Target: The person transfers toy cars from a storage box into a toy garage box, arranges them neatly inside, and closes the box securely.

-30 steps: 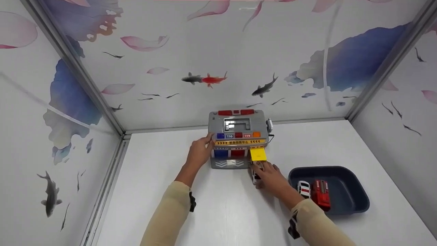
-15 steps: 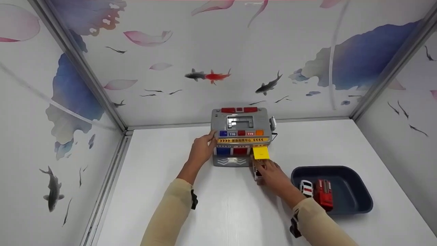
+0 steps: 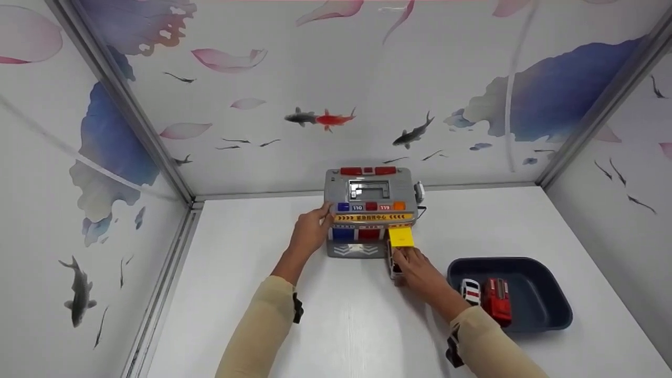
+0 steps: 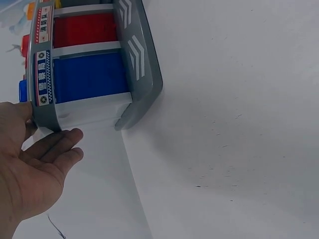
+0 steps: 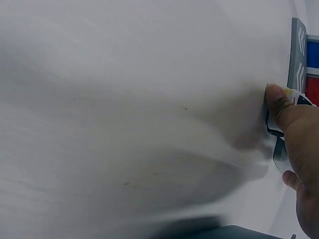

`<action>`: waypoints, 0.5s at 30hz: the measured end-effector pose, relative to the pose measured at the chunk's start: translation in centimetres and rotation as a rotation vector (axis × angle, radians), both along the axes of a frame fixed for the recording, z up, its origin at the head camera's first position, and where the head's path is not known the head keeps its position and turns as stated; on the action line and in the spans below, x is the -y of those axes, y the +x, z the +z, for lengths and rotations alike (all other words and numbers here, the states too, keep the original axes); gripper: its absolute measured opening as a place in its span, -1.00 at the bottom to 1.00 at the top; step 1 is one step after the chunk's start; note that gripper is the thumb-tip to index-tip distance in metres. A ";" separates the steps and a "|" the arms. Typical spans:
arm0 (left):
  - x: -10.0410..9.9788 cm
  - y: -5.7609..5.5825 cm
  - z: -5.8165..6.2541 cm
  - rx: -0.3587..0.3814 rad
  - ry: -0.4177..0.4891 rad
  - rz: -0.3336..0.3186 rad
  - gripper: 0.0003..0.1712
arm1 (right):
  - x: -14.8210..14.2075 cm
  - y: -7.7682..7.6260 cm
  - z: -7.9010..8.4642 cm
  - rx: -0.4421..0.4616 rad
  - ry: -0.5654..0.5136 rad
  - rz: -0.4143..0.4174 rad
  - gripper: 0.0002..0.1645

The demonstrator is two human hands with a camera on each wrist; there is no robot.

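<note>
A grey toy garage (image 3: pixel 368 201) stands against the back wall, with a blue door (image 3: pixel 343 234) and a red door (image 3: pixel 369 234) down. Its yellow door (image 3: pixel 401 237) is swung up at the right. My left hand (image 3: pixel 308 232) grips the garage's left edge, thumb and fingers at the corner of the roof panel in the left wrist view. My right hand (image 3: pixel 420 273) holds a white toy vehicle (image 3: pixel 392 262) at the yellow doorway, its front end under the raised door. In the right wrist view the thumb lies along the vehicle (image 5: pixel 273 124), and much of it is hidden.
A dark blue tray (image 3: pixel 559 310) sits on the white table right of my right forearm. Inside it are a white toy car (image 3: pixel 471 290) with a red band and a red toy fire truck (image 3: pixel 497 302). Printed white panels wall the table at the back and sides.
The white toy vehicle has moved slightly forward under the yellow door with my right hand. My left hand keeps its place on the garage. The head view has shifted a little.
</note>
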State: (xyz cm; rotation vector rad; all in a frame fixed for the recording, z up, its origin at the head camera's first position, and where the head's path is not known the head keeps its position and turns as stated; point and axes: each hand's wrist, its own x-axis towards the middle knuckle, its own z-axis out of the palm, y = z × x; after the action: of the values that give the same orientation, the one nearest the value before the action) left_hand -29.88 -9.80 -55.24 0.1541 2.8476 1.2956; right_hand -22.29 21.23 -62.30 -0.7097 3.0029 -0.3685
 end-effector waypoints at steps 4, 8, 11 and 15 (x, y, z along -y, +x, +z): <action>0.0 -0.1 0.0 -0.010 -0.005 -0.001 -0.40 | -0.1 0.0 -0.3 -0.020 -0.017 -0.007 -0.42; 0.3 0.1 -0.3 -0.009 -0.020 0.015 -0.40 | -0.1 0.1 -0.7 -0.042 -0.022 -0.009 -0.61; 0.2 0.1 -0.3 -0.008 -0.025 0.019 -0.40 | -0.1 0.2 -0.8 -0.071 -0.031 -0.009 -0.69; -0.2 0.1 -0.3 0.002 -0.023 0.012 -0.39 | -0.3 0.4 -0.7 -0.104 -0.040 -0.019 -0.68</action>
State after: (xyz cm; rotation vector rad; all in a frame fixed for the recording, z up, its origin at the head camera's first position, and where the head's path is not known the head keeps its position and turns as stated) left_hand -29.76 -9.60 -55.52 0.1365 2.8653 1.2633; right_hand -21.88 21.55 -62.96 -0.7259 3.1100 -0.4061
